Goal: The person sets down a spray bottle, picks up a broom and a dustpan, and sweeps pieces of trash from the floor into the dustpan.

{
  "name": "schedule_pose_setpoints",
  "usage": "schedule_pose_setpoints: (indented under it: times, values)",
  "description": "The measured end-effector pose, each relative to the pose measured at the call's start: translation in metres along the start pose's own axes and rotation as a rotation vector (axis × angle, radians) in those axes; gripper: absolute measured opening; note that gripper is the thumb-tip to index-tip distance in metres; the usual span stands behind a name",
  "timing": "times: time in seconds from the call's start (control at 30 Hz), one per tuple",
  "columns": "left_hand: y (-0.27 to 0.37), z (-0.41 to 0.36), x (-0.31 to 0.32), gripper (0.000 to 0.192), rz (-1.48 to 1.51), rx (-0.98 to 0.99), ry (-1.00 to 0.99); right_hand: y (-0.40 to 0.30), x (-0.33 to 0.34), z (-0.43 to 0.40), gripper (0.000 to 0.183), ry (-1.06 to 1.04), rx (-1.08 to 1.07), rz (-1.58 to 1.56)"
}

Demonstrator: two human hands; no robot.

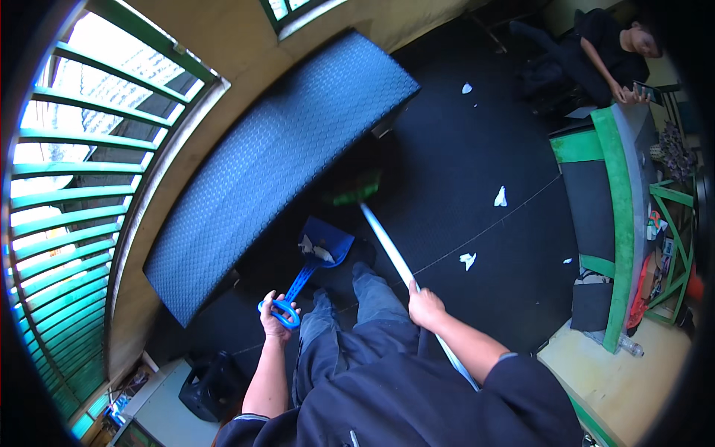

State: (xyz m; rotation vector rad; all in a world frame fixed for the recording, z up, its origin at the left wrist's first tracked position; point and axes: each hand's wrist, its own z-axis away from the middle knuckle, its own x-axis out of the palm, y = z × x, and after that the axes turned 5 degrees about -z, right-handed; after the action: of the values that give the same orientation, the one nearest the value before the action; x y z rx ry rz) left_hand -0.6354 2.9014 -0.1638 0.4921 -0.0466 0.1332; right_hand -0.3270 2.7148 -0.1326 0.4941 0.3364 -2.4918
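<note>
My left hand [277, 318] grips the blue ring handle of a plastic dustpan [338, 241], whose pan rests on the dark floor ahead of my feet. Crumpled pale scraps [316, 251] lie inside the pan. In my right hand [425, 307] is the white pole [389, 243] of a broom. Its green head [356, 191] is blurred and partly in shadow, at the edge of the padded bench and beyond the dustpan. On the floor to the right are crumpled white paper pieces [500, 196], [467, 261] and a smaller one [467, 88] farther off.
A long bench [290, 151] with dark textured covering runs along the wall, below a green-barred window [84, 167]. At right stands a green-edged counter [614, 223]. A seated person [609, 56] holds a phone at the upper right. A black speaker [209, 385] sits at lower left.
</note>
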Motion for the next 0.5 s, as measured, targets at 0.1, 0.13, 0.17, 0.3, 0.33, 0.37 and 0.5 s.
schedule_pose_setpoints:
  times: [0.1,0.13,0.17,0.3,0.33,0.37,0.5]
  values:
    - [-0.005,-0.007,0.011,0.050,-0.017,0.005,-0.016,0.011,-0.032,0.040,0.063,-0.121,0.029,-0.135]
    - [-0.004,-0.010,0.013,0.050,-0.023,0.000,-0.018,0.015,-0.040,0.050,0.063,-0.096,0.031,-0.149]
    - [-0.005,-0.011,0.014,0.049,-0.007,0.008,-0.026,0.017,-0.046,0.058,0.062,-0.074,0.031,-0.160]
    - [-0.003,-0.006,0.033,0.043,-0.025,0.049,-0.102,0.017,-0.076,0.045,0.065,0.085,0.094,-0.064]
    - [0.001,-0.001,0.042,0.039,-0.038,0.055,-0.126,0.020,-0.081,0.029,0.065,0.108,0.133,-0.060]
    - [0.001,-0.003,0.047,0.038,-0.040,0.060,-0.117,0.023,-0.085,0.010,0.066,0.129,0.171,-0.055]
    - [0.006,-0.011,0.054,0.035,-0.148,0.087,-0.109,0.016,-0.087,-0.028,0.063,0.204,0.252,-0.033]
